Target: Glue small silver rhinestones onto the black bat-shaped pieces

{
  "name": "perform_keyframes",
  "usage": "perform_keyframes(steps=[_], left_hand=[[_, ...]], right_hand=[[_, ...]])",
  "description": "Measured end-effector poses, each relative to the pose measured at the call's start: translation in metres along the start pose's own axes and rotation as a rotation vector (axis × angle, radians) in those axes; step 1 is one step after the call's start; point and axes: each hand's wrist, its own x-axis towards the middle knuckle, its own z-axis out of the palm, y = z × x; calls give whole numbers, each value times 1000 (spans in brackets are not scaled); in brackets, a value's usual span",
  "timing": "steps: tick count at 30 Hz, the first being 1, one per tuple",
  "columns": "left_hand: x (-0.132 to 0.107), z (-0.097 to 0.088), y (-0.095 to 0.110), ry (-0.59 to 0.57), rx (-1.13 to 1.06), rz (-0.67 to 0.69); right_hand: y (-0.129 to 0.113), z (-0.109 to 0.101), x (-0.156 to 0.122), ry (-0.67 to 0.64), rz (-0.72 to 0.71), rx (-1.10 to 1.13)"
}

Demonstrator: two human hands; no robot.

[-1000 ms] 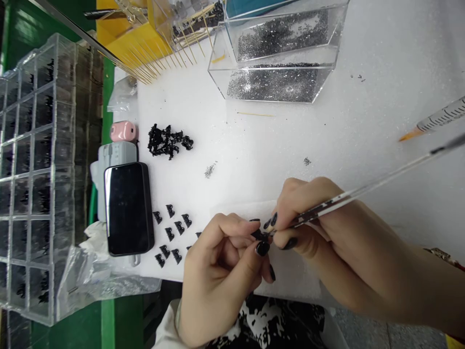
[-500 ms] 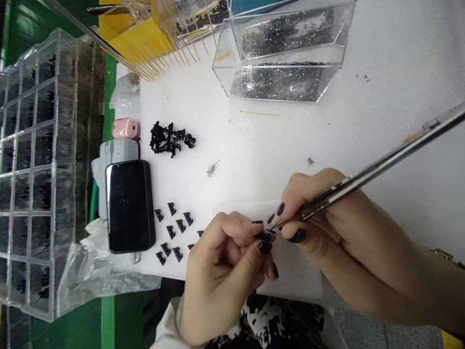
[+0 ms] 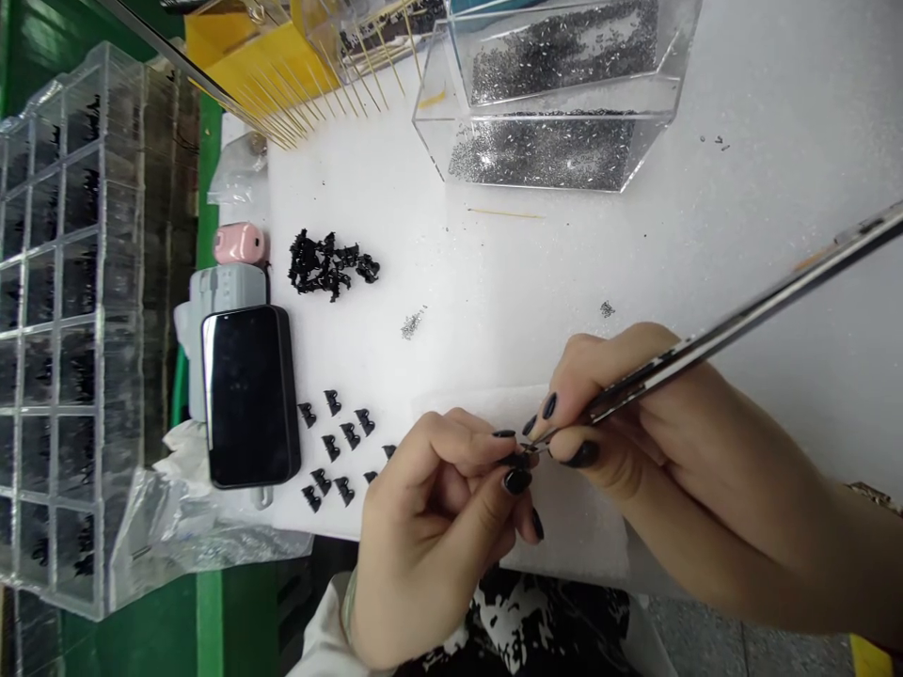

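My left hand (image 3: 441,527) is closed, thumb and fingertips pinching a small black piece (image 3: 519,461) that the fingers mostly cover. In my right hand (image 3: 656,423) is a pair of slim metal tweezers (image 3: 748,322), held like a pen. Their tips meet the black piece at my left fingertips; whether anything sits between them is too small to tell. Left of my left hand, several small black clip-like pieces (image 3: 350,435) lie spread on the white work surface (image 3: 508,291). Farther back is a tangled heap of black pieces (image 3: 328,266).
A black phone (image 3: 250,395) lies at the left, beside a pink case (image 3: 240,244). A clear compartment box (image 3: 102,376) stands at far left. Clear trays (image 3: 543,150) hold tiny dark and silvery bits at the back, near thin yellow sticks (image 3: 303,103). Small silvery bits (image 3: 412,324) lie mid-surface.
The tweezer tips appear closer together at the black piece. Both hands keep nearly the same place; the view has shifted slightly.
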Motion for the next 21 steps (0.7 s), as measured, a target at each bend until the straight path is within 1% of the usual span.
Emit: perform_keyframes(steps=[7,11,16,21], left_hand=[[0,0,0,1,-18,-33],[-1,0,1,-4,-21,-33],[1,1,3,12,-8,-36],[2,-1,5,-2,7,-33]], right_hand=[[-1,0,1,0,2,-21],[-5,0,1,26,-8,-117],[-7,-2,0,58,13,-259],[-7,-2,-1,128,41,-310]])
